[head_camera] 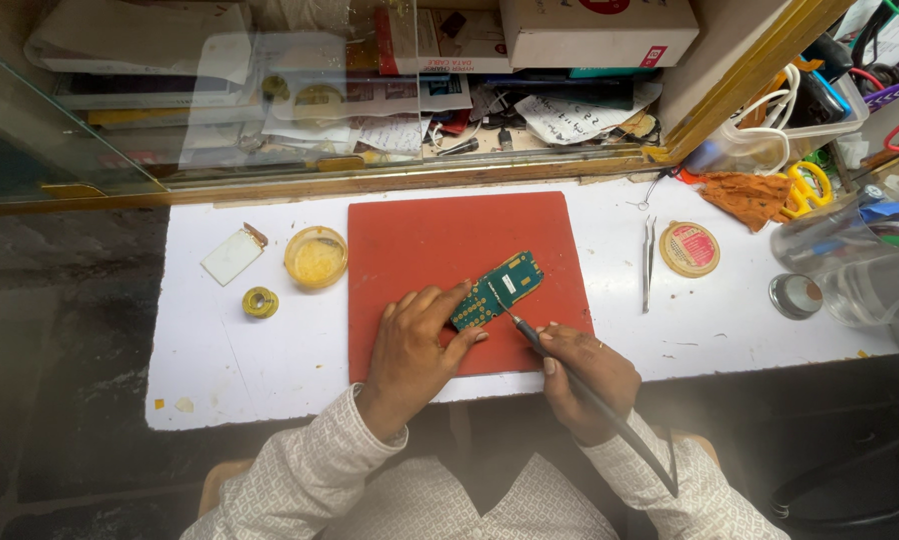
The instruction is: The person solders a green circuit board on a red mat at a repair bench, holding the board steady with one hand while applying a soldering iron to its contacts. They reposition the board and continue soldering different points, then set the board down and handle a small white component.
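Fingers [460, 312] cover the circuit board's [500, 289] lower end.

Far half of red mat [450, 235] is left bare; passage there is unobstructed. Near half is taken up by left hand [415, 350], circuit board [498, 290] and right hand [582, 375] with its dark tool [570, 375]. Left of mat, room is narrowed by yellow tub [316, 257], solder reel [261, 302] and white card [232, 256]. Right side is blocked by tweezers [649, 260], round tin [690, 249], small jar [796, 296] and clear bottles [850, 265].
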Tool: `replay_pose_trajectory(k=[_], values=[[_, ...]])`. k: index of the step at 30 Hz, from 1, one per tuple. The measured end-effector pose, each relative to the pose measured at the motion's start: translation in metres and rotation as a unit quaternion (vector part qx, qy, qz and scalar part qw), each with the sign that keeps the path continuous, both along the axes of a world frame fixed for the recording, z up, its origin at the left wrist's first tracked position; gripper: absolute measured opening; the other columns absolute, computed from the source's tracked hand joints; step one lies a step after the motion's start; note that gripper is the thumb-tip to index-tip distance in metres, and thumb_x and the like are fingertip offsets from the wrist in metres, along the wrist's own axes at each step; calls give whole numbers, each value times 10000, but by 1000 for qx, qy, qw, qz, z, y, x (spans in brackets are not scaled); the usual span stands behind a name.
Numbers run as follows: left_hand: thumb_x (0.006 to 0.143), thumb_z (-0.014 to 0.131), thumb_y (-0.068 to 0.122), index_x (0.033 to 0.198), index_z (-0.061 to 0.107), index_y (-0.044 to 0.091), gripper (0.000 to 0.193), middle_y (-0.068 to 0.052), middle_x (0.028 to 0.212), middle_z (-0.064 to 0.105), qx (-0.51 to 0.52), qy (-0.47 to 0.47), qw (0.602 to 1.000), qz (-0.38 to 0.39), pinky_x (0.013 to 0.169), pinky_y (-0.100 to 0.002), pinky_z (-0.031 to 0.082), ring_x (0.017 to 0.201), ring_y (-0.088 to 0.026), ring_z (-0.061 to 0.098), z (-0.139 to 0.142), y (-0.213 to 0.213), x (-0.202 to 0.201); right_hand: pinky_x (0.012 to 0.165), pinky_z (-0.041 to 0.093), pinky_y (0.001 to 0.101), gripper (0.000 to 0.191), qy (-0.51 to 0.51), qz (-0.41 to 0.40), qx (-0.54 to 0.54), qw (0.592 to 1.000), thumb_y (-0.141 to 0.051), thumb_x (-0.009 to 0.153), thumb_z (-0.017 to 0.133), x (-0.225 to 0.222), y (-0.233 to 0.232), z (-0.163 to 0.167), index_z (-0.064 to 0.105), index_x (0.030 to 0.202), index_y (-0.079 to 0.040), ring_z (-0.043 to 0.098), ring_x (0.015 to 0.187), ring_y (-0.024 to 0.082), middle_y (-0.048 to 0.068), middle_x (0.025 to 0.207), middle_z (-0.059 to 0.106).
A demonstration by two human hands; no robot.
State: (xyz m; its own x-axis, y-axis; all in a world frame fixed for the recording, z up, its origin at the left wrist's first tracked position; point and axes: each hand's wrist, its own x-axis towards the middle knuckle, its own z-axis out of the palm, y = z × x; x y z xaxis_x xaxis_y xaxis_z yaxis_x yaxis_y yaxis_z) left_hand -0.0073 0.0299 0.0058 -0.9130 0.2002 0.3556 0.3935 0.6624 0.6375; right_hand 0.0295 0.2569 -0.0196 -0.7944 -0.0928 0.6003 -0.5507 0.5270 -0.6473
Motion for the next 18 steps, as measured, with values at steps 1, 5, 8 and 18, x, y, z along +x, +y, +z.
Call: replay_pose_trajectory(k=[1,5,8,18], values=[[816,817,313,1288,678,57,554,-57,933,679,0,3,1000,0,799,-400,453,868,-230,624,0,0,0,915,618,372,197,2,3,0,1000,11,886,668,0,0,0,714,1077,6,773,1033,317,194,1061,762],[815,818,311,1291,676,58,557,-51,918,678,-3,-8,1000,1,804,-397,456,858,-223,622,0,0,0,914,622,365,194,9,8,-8,1000,15,897,661,-1,0,-1,703,1086,9,773,1040,318,189,1063,761],[818,817,312,1292,676,59,556,-49,918,678,-4,-8,1000,1,806,-397,455,858,-221,622,1,0,0,915,617,370,197,-3,1,-13,1000,15,902,659,0,1,-1,702,1093,15,772,1042,320,192,1064,760],[822,812,310,1290,678,60,547,-50,915,675,-3,-8,1000,0,807,-395,452,856,-222,621,2,0,0,913,620,369,194,11,-1,2,1000,7,899,660,-1,0,-1,710,1086,12,769,1047,312,195,1074,762]])
